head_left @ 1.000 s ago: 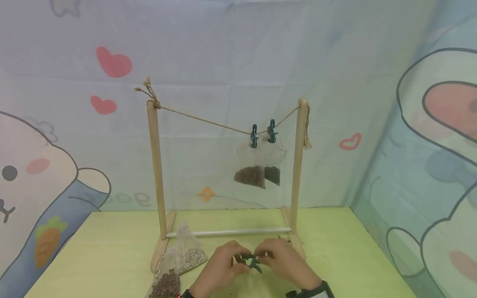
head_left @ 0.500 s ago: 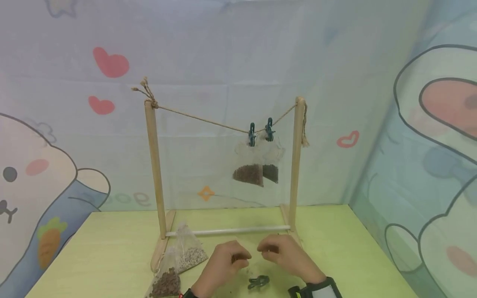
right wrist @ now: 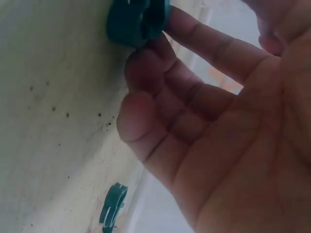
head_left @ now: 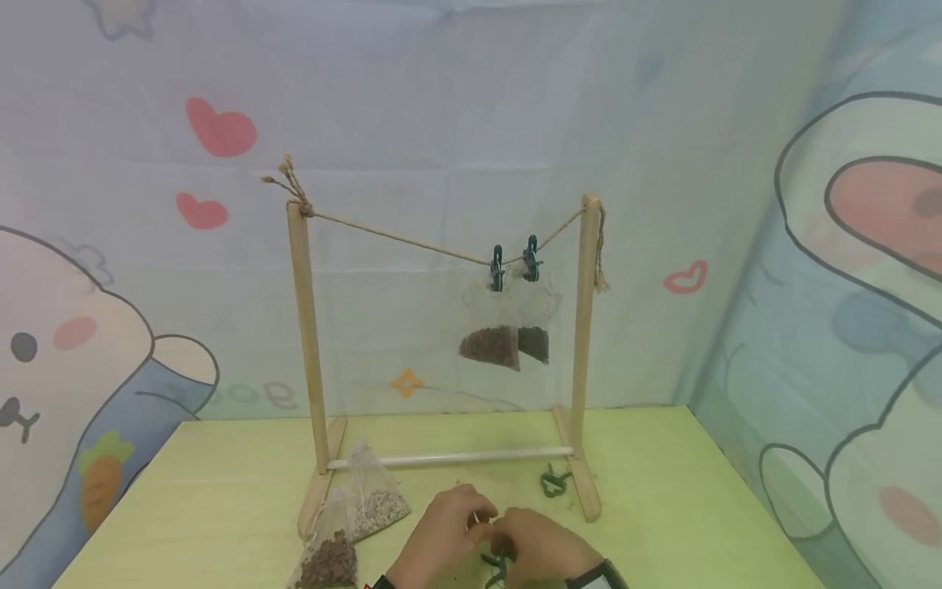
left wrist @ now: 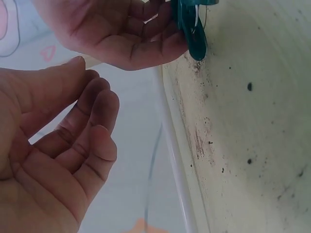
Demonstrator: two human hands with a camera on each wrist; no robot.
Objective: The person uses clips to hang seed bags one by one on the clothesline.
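Farther back, saw a wooden frame on a yellow-green table, with a sagging rope tied between its posts and a white rod joining them low down. Made out two hanging clips on the rope, nearer the right post, and beneath them a bag of reddish-brown bits partly covering a bag of darker bits. Beside the left foot, found a bag of pale grains and, just in front, a bag of brown chunks. Noticed a spare clip just beside the right foot, and dark specks scattered on the table. Low in front, found a green clip pinched at the fingertips of the right hand, partly hidden from above by those fingers. Saw the left hand just beside it, relaxed, fingers loosely bent, thumb close to their tips.
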